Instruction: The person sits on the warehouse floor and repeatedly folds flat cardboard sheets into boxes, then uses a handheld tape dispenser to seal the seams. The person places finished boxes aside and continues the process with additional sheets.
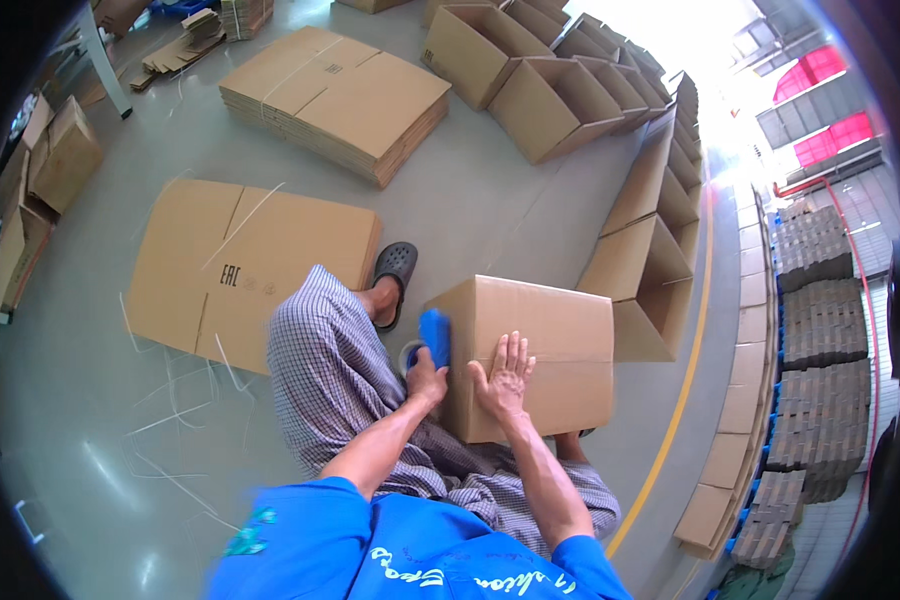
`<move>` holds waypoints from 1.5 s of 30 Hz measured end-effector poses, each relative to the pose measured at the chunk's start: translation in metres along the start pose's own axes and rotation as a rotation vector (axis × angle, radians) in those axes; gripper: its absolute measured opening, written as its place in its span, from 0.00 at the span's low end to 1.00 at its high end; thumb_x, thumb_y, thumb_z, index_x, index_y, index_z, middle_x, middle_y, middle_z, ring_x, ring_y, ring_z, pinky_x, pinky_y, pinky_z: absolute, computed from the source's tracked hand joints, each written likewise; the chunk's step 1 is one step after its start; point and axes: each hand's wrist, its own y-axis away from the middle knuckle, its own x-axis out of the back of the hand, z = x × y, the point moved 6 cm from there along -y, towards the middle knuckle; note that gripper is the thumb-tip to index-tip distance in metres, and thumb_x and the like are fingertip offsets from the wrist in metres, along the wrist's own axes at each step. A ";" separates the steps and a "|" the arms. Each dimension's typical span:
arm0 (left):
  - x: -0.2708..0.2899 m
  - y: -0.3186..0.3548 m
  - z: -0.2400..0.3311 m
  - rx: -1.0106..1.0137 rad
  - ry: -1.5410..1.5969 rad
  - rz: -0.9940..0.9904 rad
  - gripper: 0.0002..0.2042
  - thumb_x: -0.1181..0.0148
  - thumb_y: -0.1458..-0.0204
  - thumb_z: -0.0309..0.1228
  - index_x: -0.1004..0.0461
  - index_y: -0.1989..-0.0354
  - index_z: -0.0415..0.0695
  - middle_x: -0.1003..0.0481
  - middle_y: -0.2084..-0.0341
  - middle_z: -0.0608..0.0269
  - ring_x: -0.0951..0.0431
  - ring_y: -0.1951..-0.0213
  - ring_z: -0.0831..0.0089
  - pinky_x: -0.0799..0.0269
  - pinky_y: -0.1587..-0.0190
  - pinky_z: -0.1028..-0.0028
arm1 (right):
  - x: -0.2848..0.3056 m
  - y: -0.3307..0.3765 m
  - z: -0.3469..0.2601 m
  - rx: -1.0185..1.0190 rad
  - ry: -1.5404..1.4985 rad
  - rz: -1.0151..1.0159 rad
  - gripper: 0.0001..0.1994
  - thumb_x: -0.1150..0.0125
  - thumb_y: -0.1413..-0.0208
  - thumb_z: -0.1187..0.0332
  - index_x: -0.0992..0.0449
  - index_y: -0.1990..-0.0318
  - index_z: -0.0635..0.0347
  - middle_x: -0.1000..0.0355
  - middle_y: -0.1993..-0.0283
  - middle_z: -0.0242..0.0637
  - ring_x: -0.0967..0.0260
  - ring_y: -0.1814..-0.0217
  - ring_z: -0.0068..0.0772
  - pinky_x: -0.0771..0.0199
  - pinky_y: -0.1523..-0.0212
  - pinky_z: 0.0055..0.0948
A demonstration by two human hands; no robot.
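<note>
A closed brown cardboard box sits on the floor between my bent legs, with a seam running across its upper face. My right hand lies flat on that face, palm down and fingers stretched out. Just left of the box, my left hand is wrapped round a blue tape dispenser. Part of a tape roll shows beside it. The dispenser is right by the box's left side; whether it touches the cardboard I cannot tell.
Flat cardboard stacks lie to the left, and a strapped stack stands farther off. Loose white straps litter the floor at left. Open boxes line the right and far side. Beyond a yellow floor line stand piled cartons.
</note>
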 end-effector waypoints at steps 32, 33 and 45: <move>-0.021 0.003 0.005 0.030 0.147 0.306 0.21 0.41 0.45 0.37 0.42 0.52 0.39 0.27 0.62 0.33 0.26 0.58 0.37 0.32 0.55 0.50 | 0.011 0.058 -0.017 -0.071 -0.097 -0.094 0.52 0.30 0.65 0.64 0.52 0.29 0.59 0.64 0.23 0.45 0.72 0.21 0.52 0.68 0.26 0.54; -0.011 0.005 0.022 -0.028 0.161 0.331 0.21 0.41 0.44 0.37 0.42 0.50 0.38 0.27 0.62 0.34 0.25 0.59 0.38 0.32 0.55 0.51 | 0.011 0.058 -0.014 -0.073 -0.087 -0.090 0.52 0.30 0.64 0.63 0.52 0.29 0.58 0.64 0.23 0.45 0.72 0.21 0.51 0.68 0.26 0.53; 0.076 0.055 0.175 -1.133 -0.176 0.116 0.20 0.39 0.46 0.31 0.35 0.51 0.31 0.28 0.60 0.40 0.27 0.57 0.42 0.32 0.51 0.53 | 0.033 0.148 -0.005 0.511 -0.238 -0.171 0.40 0.44 0.58 0.75 0.45 0.31 0.50 0.56 0.24 0.35 0.63 0.21 0.42 0.62 0.25 0.49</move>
